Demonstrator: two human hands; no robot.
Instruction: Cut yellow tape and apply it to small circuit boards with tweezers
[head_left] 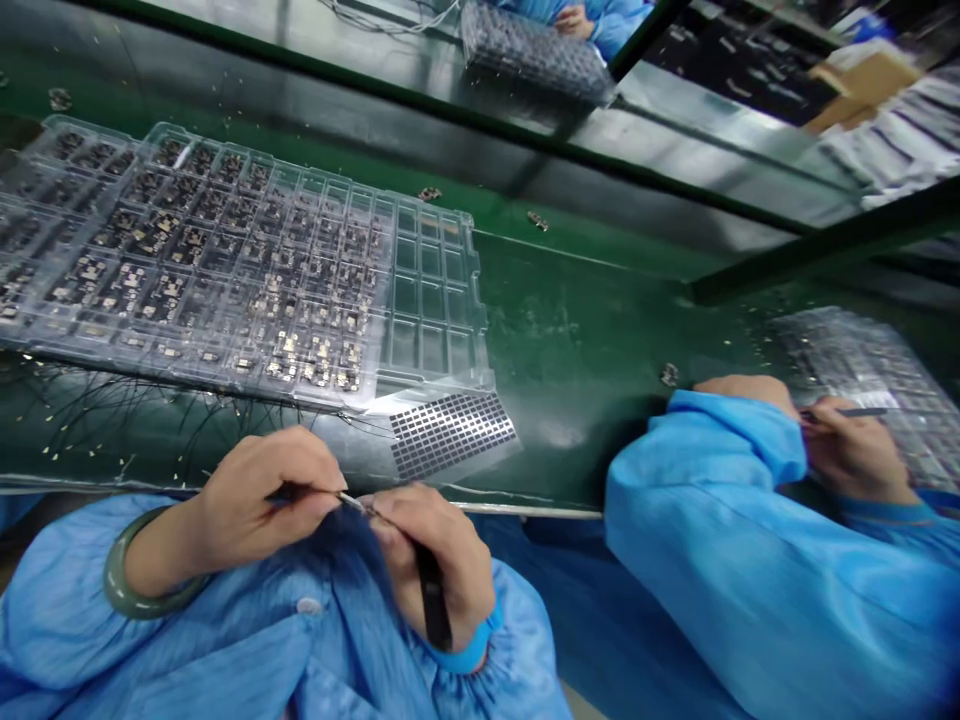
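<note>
My left hand point(262, 490) is closed in a pinch at the front edge of the bench, its thumb and forefinger on a small pale part point(351, 501) too tiny to name. My right hand point(439, 550) wraps around black tweezers point(433, 600), their dark end lying across the palm. Both sets of fingertips meet at the small part, and the tweezer tips are hidden there. Just beyond them lies a sheet of small dark rectangular stickers point(454, 435). Clear plastic trays point(431, 290), overlapping at the left, hold many small circuit boards in their compartments.
Thin black wires point(187, 400) with pale ends lie along the trays' front edge. Loose small boards point(537, 220) rest on the green bench point(555, 320). A co-worker's blue sleeve point(705, 490) and hands are at the right, by another tray point(862, 370). Another person sits across.
</note>
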